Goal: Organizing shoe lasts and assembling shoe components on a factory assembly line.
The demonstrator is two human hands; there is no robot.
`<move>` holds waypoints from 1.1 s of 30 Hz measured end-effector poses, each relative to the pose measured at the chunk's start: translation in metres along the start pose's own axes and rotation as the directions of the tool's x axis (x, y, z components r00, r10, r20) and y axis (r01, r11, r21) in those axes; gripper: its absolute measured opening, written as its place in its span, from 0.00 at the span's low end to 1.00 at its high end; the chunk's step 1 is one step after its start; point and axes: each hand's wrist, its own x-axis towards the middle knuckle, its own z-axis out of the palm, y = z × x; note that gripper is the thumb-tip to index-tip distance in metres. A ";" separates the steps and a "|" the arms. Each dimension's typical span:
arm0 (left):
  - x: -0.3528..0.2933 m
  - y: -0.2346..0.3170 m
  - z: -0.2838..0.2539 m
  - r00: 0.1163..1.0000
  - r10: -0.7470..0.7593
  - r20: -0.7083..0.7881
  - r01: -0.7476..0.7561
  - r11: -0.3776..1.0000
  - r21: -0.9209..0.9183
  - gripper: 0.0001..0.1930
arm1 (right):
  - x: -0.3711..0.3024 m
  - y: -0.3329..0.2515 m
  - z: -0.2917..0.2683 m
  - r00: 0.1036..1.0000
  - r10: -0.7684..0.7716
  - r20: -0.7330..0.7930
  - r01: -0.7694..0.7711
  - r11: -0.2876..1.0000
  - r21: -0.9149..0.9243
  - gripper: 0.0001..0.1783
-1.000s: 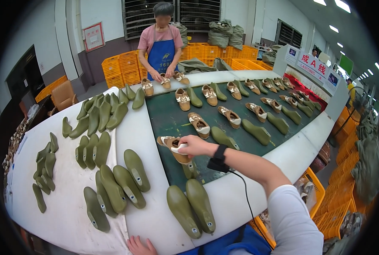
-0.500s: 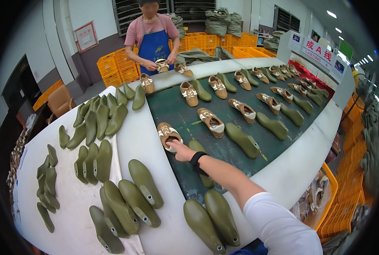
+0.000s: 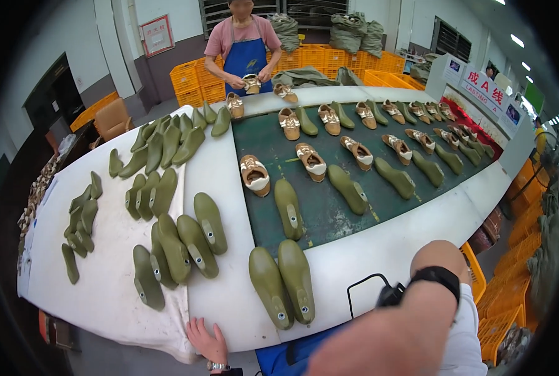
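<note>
My left hand, with a metal-banded watch at its wrist, rests on the table's near edge beside a white cloth. Its fingers are spread and hold nothing. My right hand is raised close to the camera and smeared, so its fingers cannot be made out; a black band circles that wrist. Nearest to my hands stands a pair of olive-green shoe lasts. More lasts lie in clusters on the cloth. A tan sneaker with white stripes sits at the near left of the green belt, beside a single last.
Rows of tan sneakers and green lasts run along the belt. Across the table a person in a blue apron handles a sneaker. Orange crates stand at the right. A thin black cable lies on the near edge.
My right hand has left the near-left sneaker and come back close to the camera. My left hand has come into view at the table edge. The whole view has shifted.
</note>
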 end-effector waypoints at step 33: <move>0.040 0.007 -0.007 1.000 0.015 0.009 -0.013 0.980 -0.199 0.25 | -0.124 0.112 0.142 0.778 0.564 -0.278 -0.627 0.723 -0.291 0.17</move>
